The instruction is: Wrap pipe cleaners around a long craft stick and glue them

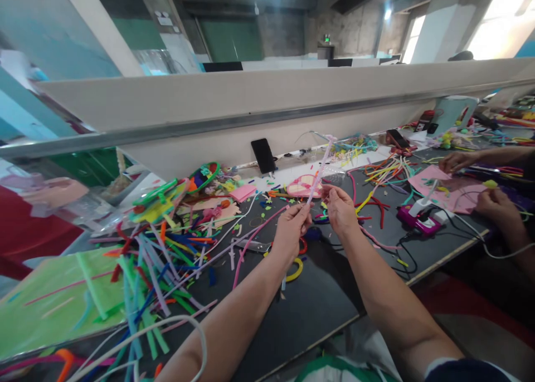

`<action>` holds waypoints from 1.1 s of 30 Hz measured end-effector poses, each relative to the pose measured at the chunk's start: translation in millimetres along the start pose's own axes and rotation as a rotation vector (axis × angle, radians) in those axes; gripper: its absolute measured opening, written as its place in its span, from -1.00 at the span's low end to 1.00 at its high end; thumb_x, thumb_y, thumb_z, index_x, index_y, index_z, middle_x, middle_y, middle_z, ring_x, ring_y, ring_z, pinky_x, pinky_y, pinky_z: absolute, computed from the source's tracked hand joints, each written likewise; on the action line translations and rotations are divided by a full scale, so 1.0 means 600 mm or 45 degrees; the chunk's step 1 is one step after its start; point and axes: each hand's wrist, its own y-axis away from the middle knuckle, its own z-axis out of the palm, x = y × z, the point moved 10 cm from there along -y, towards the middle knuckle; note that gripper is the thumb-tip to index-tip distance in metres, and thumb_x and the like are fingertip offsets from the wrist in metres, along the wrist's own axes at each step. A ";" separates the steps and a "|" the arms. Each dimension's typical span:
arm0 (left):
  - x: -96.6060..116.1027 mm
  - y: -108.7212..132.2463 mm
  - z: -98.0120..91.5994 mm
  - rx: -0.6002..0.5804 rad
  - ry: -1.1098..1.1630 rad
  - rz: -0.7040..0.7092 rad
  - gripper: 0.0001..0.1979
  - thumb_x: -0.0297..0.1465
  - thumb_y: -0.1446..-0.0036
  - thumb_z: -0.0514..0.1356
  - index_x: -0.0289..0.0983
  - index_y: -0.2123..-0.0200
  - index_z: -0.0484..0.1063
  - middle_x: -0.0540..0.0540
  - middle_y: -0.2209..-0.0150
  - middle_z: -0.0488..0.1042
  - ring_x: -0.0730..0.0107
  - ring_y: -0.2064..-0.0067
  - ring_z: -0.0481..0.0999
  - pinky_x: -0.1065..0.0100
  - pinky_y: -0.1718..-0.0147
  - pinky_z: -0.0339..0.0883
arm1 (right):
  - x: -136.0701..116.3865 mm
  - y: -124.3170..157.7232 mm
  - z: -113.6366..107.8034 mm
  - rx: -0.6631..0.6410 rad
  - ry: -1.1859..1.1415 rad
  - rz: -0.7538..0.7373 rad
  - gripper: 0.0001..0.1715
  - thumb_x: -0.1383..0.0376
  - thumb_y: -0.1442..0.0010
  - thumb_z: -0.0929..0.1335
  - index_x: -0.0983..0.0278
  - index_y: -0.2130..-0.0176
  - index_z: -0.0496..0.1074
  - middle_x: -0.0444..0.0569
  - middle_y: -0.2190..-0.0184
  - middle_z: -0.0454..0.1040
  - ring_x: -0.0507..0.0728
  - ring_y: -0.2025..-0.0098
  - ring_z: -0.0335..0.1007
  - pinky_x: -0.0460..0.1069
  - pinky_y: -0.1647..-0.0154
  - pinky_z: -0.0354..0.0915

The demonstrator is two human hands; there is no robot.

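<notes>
My left hand (291, 226) is closed around the lower end of a pale lilac pipe cleaner (321, 167), which stands up at a slant with a small bent tip at its top. Just right of it, my right hand (340, 210) has its thumb and fingers drawn together; what they pinch, if anything, is too small to make out. Behind the hands lies a flat pink round piece (303, 185) with markings on it. Under my left wrist is a pair of scissors (253, 246), partly hidden. A yellow ring (296, 272) shows beside the wrist.
Many coloured pipe cleaners (154, 265) are heaped on the left, beside a green sheet (45, 298). A phone (263, 155) leans against the partition. On the right are a purple power strip (419, 219) with cables and a co-worker's hands (497, 204) over pink sheets. A white cable (196, 326) loops in front.
</notes>
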 end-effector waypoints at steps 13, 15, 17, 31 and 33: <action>-0.019 0.005 0.005 -0.041 0.130 -0.113 -0.66 -0.17 0.03 0.28 -0.33 0.31 0.45 0.08 0.60 0.27 0.70 0.68 0.10 0.56 0.70 -0.15 | 0.015 0.009 0.035 -0.253 -0.056 0.116 -0.69 0.14 -0.08 0.41 0.23 0.18 0.54 -0.02 0.13 0.55 0.10 0.11 0.42 -0.02 0.09 0.28; -0.019 0.006 0.009 -0.066 0.132 -0.108 -0.67 -0.18 0.02 0.28 -0.34 0.31 0.45 0.07 0.60 0.27 0.69 0.67 0.10 0.55 0.70 -0.14 | 0.017 0.006 0.033 -0.254 -0.079 0.113 -0.69 0.15 -0.07 0.42 0.22 0.18 0.55 -0.02 0.13 0.55 0.10 0.10 0.42 -0.02 0.07 0.28; -0.019 0.008 0.013 -0.092 0.130 -0.115 -0.68 -0.20 0.01 0.28 -0.35 0.32 0.46 0.07 0.60 0.27 0.69 0.67 0.09 0.55 0.70 -0.15 | 0.019 0.004 0.030 -0.252 -0.117 0.119 -0.69 0.14 -0.04 0.44 0.22 0.20 0.55 -0.03 0.16 0.56 0.10 0.11 0.43 0.00 0.05 0.28; -0.029 0.022 0.034 -0.170 0.150 -0.181 -0.71 -0.22 0.01 0.29 -0.35 0.40 0.42 0.06 0.61 0.27 0.70 0.68 0.09 0.55 0.70 -0.17 | 0.021 0.024 0.062 -0.462 -0.196 0.309 -0.53 0.01 -0.08 0.38 0.24 0.10 0.48 0.05 0.15 0.55 0.14 0.18 0.46 -0.02 0.29 0.35; -0.031 0.026 0.039 -0.176 0.163 -0.201 -0.71 -0.21 0.01 0.29 -0.34 0.40 0.41 0.06 0.62 0.27 0.70 0.68 0.09 0.55 0.69 -0.16 | 0.020 0.030 0.070 -0.535 -0.203 0.337 -0.41 -0.05 -0.06 0.37 0.23 0.02 0.43 0.07 0.11 0.53 0.16 0.14 0.45 -0.01 0.28 0.36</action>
